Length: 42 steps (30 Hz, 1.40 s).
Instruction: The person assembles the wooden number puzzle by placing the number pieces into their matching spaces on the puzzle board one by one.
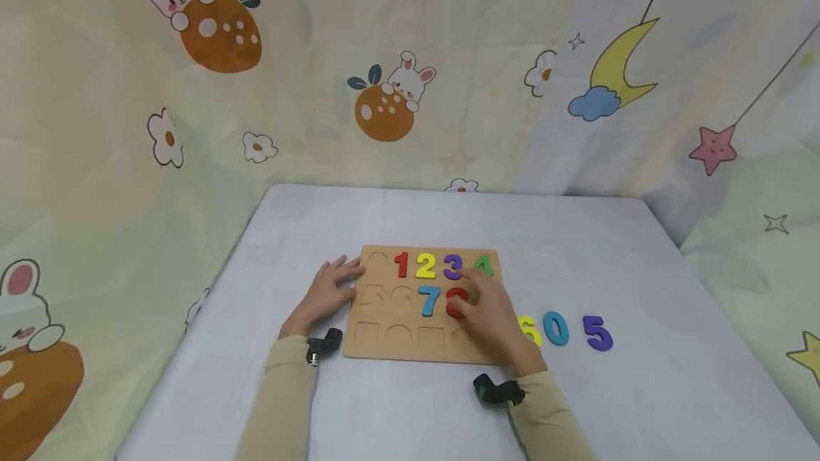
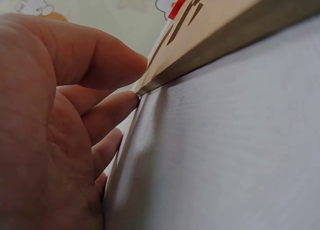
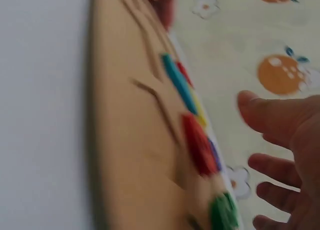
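A wooden number puzzle board (image 1: 356,351) lies on the table. My left hand (image 1: 325,290) rests at its left edge, thumb and fingertips touching the side with the fingers fairly straight. Over the board's right part is my right hand (image 1: 490,308), thumb and fingers spread and nothing between them in the right wrist view. Beneath it a red number 8 (image 3: 199,145) sits in the middle row, partly hidden in the head view. Beside that is a blue 7 (image 1: 429,299). The top row holds a red 1 (image 1: 402,265), yellow 2 (image 1: 426,267), purple 3 (image 1: 454,267) and green 4 (image 1: 483,264).
Right of the board lie a yellow 6 (image 1: 530,333), partly behind the right wrist, a blue 0 (image 1: 547,327) and a purple 5 (image 1: 597,334). Bare recesses show in all three board rows. A white cloth covers the table (image 1: 673,390); a patterned curtain (image 1: 307,91) hangs behind.
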Motion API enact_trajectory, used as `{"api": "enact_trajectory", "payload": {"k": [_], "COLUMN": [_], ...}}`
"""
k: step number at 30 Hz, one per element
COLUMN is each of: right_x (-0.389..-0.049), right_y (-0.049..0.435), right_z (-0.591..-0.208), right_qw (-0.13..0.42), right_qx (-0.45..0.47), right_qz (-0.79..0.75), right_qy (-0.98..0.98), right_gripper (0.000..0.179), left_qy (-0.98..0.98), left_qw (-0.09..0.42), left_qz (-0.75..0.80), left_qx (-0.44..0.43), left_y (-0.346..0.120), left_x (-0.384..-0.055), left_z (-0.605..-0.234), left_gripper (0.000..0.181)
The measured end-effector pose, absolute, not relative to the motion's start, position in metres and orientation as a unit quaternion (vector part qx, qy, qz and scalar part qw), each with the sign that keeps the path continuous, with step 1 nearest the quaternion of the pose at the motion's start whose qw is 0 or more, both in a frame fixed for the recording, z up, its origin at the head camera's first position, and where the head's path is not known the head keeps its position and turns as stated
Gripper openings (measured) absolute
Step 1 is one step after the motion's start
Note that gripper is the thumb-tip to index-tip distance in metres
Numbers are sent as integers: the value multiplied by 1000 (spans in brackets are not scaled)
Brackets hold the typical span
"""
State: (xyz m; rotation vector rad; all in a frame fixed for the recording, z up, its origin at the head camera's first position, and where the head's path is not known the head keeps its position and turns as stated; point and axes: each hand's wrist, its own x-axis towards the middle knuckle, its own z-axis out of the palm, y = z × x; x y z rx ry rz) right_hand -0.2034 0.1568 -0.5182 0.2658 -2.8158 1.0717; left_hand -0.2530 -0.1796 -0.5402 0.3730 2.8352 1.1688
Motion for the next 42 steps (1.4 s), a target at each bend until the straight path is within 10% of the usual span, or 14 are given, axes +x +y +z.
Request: {"api": "enact_trajectory", "payload": {"k": [22,42], "right_x": [-210,-179], "right_y": [245,270], "right_z": [-508,-509], "right_qw": [76,-74], "right_qx": [1,38], "right_qz": [323,341], "right_qy": [-943,-936], "right_gripper": [55,55], "left_qy": [921,921], "left_qw": [7,16], "left_qz": [368,365], "left_qx": [131,138], "left_y": [-184,-181], "left_x": [-253,-253], "left_z": [-544,-544], "left_gripper": [52,51]}}
